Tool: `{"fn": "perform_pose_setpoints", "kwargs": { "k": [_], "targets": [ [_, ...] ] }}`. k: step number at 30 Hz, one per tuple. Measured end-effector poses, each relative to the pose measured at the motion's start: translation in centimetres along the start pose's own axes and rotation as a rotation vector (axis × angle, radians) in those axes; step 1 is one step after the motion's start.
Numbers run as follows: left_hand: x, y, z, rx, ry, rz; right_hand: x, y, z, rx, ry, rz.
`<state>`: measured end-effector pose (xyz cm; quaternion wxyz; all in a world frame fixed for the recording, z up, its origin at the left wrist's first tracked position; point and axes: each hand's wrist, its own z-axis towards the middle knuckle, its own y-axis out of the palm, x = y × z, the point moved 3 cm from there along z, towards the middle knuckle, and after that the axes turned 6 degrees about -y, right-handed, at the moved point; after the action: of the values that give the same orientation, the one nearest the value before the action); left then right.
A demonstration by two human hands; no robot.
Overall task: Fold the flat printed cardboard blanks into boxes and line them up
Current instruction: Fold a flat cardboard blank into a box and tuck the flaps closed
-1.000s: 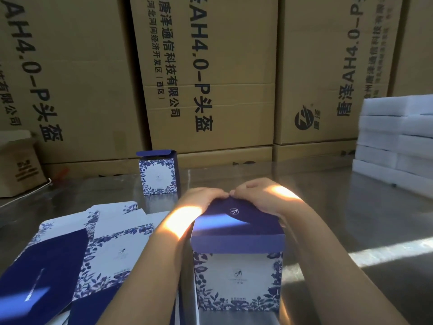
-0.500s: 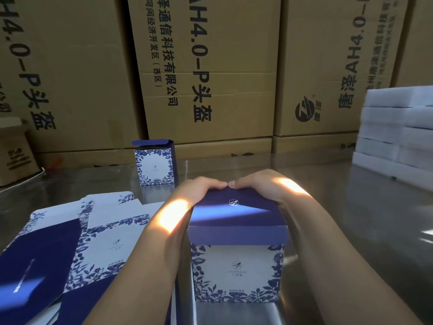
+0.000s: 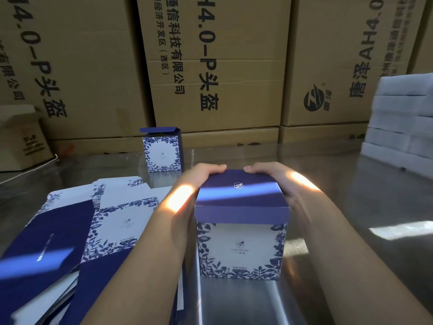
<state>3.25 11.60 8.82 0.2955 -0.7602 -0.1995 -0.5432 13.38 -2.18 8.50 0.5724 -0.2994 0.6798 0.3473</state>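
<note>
You're in dim, warm light. Thin shafts of sun lay bright bands across your left hand [image 3: 201, 180], your right hand [image 3: 275, 177] and the lid of the box [image 3: 239, 249] they grip, and glare streaks the shiny surface [image 3: 396, 228] at right. The wide lens bows the cartons [image 3: 234, 66] near the edges.

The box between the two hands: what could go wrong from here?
1. The lid flap lies outside the front wall of the box. If the left hand and right hand press down now, it may crease rather than tuck in.
2. The flat blanks lie right beside the left forearm, so a careless sweep could scatter them.
</note>
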Motion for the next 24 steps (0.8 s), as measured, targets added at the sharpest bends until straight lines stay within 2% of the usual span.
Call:
{"fn": "perform_pose_setpoints", "kwargs": {
  "k": [8,14,24],
  "targets": [
    [-0.1,0.0,-0.7,-0.036,0.008,-0.076,0.3,-0.2,0.1,0.027,-0.027,0.022],
    [-0.6,0.3,-1.6,-0.132,-0.003,-0.265,1.2,-1.1,-0.2,-0.005,-0.033,0.123],
    [-1.0,0.5,-1.8,-0.067,0.016,-0.351,1.0,-1.4,-0.2,0.032,-0.104,0.091]
  ]
}}
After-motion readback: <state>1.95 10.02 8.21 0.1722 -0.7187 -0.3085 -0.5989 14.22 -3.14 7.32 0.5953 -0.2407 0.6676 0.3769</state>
